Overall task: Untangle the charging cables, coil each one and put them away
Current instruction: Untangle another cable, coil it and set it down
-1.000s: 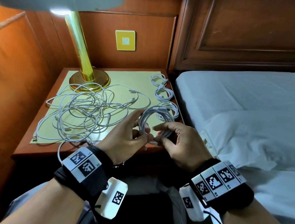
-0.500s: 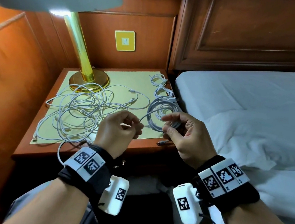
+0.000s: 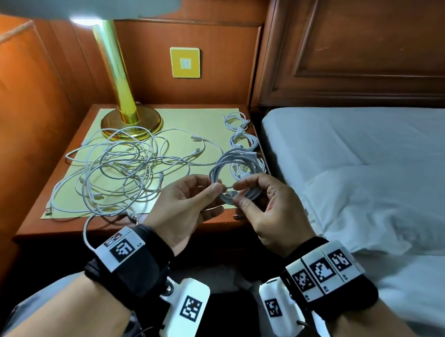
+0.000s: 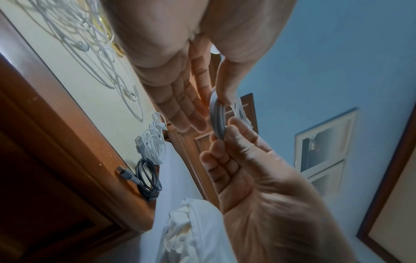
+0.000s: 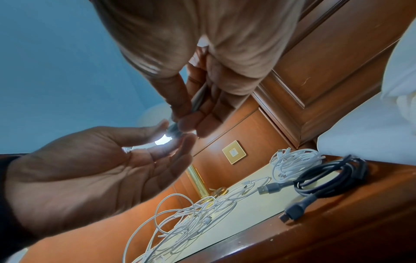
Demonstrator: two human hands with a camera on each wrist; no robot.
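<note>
White cable, wound into a small coil (image 3: 238, 177), hangs in the air between both hands, just above the front right corner of the bench (image 3: 45, 217). The left hand (image 3: 184, 206) pinches the coil's near side between thumb and forefinger, its other fingers stretched out straight beside the loops. The right hand (image 3: 269, 212) pinches the same coil from the other side, thumb and curled fingers closed on the strands; from the left wrist view the bundle (image 4: 217, 121) shows edge-on, clamped at the top by the left thumb and below by the right fingertips (image 4: 234, 124).

Behind the held coil, along the bench's right edge next to the bed (image 3: 373, 166), lie coiled white cables (image 3: 239, 130). A dark grey coiled cable (image 5: 331, 176) with its plugs sticking out sits at the front right corner, beside a white bundle (image 5: 294, 162). To the left, a loose tangle of white cables (image 3: 111, 175) sprawls over a pale yellow mat (image 3: 191, 118), some loops reaching the brass base of a lamp (image 3: 130, 124); one strand droops over the front edge. A yellow wall plate (image 3: 184, 62) sits on the wooden panelling behind.
</note>
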